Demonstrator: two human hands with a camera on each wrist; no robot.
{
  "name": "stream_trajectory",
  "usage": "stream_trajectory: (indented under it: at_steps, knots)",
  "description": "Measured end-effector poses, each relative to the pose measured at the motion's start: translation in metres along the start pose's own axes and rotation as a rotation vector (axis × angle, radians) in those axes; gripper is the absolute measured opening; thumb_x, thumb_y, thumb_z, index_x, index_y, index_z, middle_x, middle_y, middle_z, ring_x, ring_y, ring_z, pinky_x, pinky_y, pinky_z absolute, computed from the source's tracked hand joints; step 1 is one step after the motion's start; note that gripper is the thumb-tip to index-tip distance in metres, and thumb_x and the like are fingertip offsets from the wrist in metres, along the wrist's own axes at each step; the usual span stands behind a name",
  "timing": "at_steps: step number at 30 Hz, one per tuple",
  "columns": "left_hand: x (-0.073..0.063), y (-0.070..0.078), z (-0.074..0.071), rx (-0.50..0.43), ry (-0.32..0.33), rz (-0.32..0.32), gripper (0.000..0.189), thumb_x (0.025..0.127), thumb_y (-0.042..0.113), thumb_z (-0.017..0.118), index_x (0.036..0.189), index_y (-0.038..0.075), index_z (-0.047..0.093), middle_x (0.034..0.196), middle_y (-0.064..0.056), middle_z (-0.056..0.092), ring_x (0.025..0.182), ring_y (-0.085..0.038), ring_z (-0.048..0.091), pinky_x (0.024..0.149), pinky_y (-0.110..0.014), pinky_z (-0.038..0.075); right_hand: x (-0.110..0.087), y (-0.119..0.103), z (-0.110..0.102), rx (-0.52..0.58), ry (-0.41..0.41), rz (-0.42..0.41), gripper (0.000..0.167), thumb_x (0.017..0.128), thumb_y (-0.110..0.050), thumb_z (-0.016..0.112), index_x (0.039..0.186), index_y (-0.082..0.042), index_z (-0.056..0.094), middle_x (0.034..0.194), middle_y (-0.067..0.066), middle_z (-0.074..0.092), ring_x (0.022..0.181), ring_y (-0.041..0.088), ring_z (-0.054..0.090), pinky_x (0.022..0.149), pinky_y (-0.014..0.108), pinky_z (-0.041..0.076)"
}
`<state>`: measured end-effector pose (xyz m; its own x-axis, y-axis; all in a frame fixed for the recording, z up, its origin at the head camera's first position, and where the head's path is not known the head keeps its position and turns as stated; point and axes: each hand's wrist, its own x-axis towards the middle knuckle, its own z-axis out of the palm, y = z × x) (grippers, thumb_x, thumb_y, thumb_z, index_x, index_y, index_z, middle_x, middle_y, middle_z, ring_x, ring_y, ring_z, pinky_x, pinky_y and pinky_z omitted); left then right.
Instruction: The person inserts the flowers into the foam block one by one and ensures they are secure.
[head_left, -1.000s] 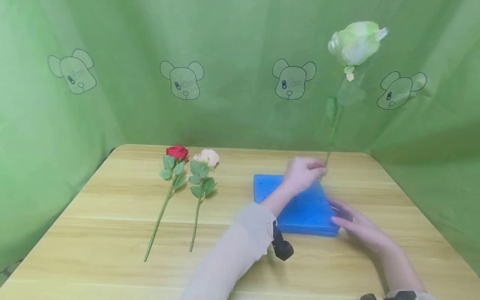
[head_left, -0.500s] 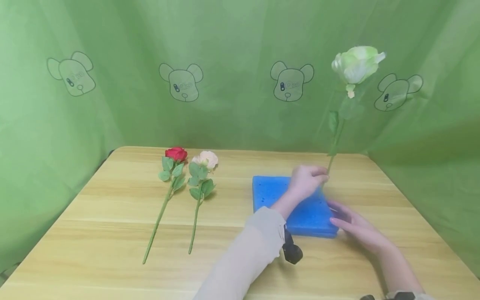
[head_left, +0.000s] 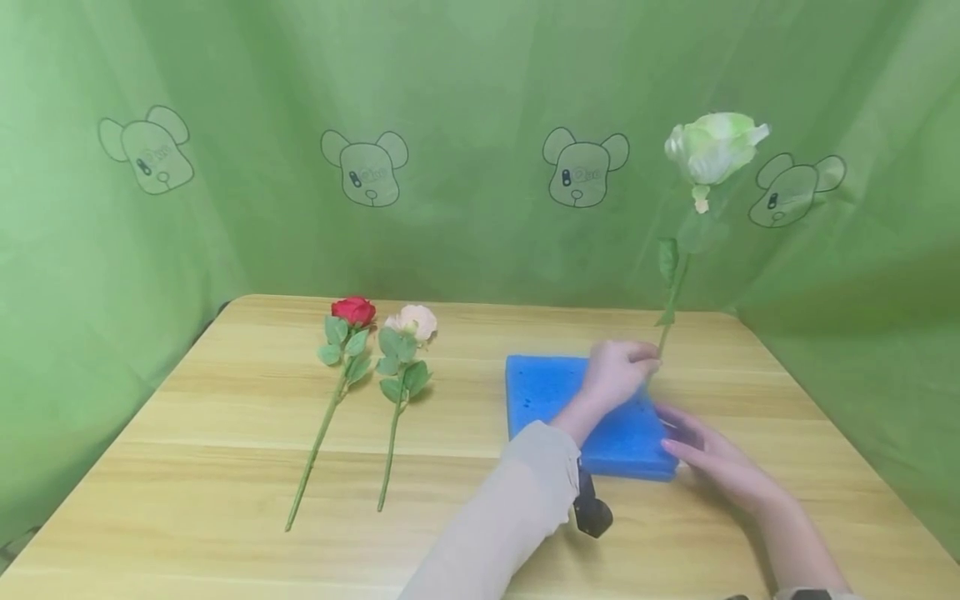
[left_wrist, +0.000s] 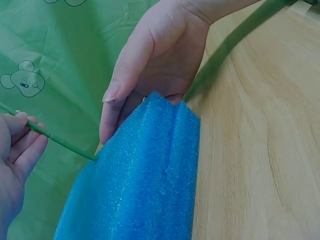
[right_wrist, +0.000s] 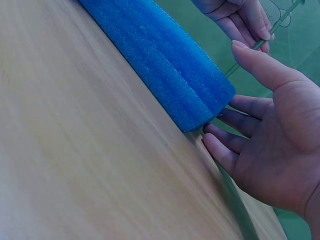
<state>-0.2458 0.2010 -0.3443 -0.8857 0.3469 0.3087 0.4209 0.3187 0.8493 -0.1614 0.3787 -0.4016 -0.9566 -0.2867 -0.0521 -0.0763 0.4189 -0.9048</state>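
Note:
My left hand (head_left: 617,377) pinches the green stem (left_wrist: 65,144) of a white-green artificial rose (head_left: 714,150), whose bloom stands high above the table. In the left wrist view the stem's lower end meets the top of a blue foam block (head_left: 624,446) near its far right part. My right hand (head_left: 716,462) is at the block's right side, its fingertips (right_wrist: 227,122) against the foam and its fingers spread and relaxed. The block has several small dark holes in its top and lies flat on the table.
A red rose (head_left: 353,312) and a pale pink rose (head_left: 417,322) lie side by side on the left of the wooden table (head_left: 187,467), stems toward me. Green curtain (head_left: 465,233) with printed bear heads hangs behind and at both sides.
My left hand has moved down and slightly right, and the white-green rose has sunk with it toward the foam. The right hand has stayed at the block's side.

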Motion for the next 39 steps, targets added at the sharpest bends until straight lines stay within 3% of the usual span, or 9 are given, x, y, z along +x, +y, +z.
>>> stream_trajectory:
  at_steps: [15,25,39]
  knots:
    - [-0.001,-0.016,0.006,0.052,-0.048,0.027,0.020,0.087,0.018,0.065,0.105,0.013,0.071,0.105,0.004,0.068,0.100,-0.005,0.060,0.085,-0.012,0.045,-0.002,-0.001,0.000,-0.024,0.011,0.009,0.061,0.097,-0.019,0.047,0.145,0.003,0.015,0.149,0.027,0.013,0.132,0.049,0.014,0.098,0.071,0.014]
    - [-0.004,-0.022,0.011,0.093,-0.094,-0.020,0.020,0.088,0.017,0.064,0.106,0.014,0.070,0.106,0.004,0.068,0.101,-0.006,0.061,0.085,-0.016,0.047,-0.002,-0.002,0.001,-0.012,0.012,0.011,0.063,0.097,-0.019,0.047,0.145,0.005,0.013,0.149,0.028,0.012,0.132,0.049,0.013,0.099,0.070,0.012]
    - [-0.006,-0.017,0.012,0.090,-0.089,-0.080,0.018,0.086,0.015,0.066,0.102,0.015,0.072,0.102,0.005,0.069,0.098,-0.007,0.062,0.085,-0.019,0.048,-0.002,-0.001,0.000,-0.008,0.020,0.011,0.062,0.097,-0.018,0.048,0.144,0.005,0.014,0.148,0.029,0.013,0.132,0.050,0.012,0.099,0.070,0.011]
